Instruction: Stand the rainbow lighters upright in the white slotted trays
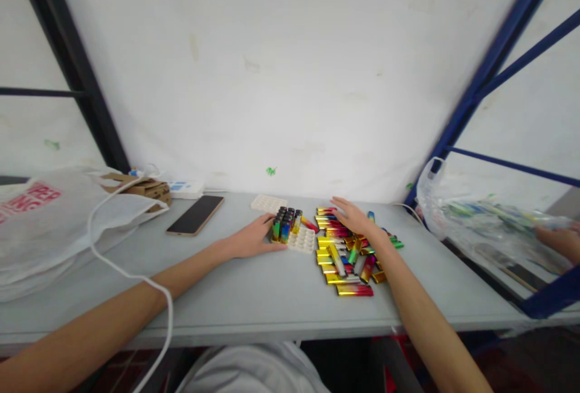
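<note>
My left hand (254, 237) wraps round the left end of a white tray with round holes (302, 240), thumb along its near side and fingers behind. Several metallic-coloured lighters with black tops (286, 224) stand upright in the tray's left part; its right part shows bare holes. To the right lies a loose pile of shiny lighters (334, 257) in yellow, red, green and blue. Over the pile's far side is my right hand (356, 217), fingers stretched out; I see nothing held in it.
Behind the tray lies another white holed tray (269, 202). A phone (196, 214), a cardboard box (154, 190), a plastic bag (67, 217) and a white cable (170, 305) are at left. Beyond the blue frame (471, 100) at right, another person's hand (559, 240) is near plastic-wrapped things.
</note>
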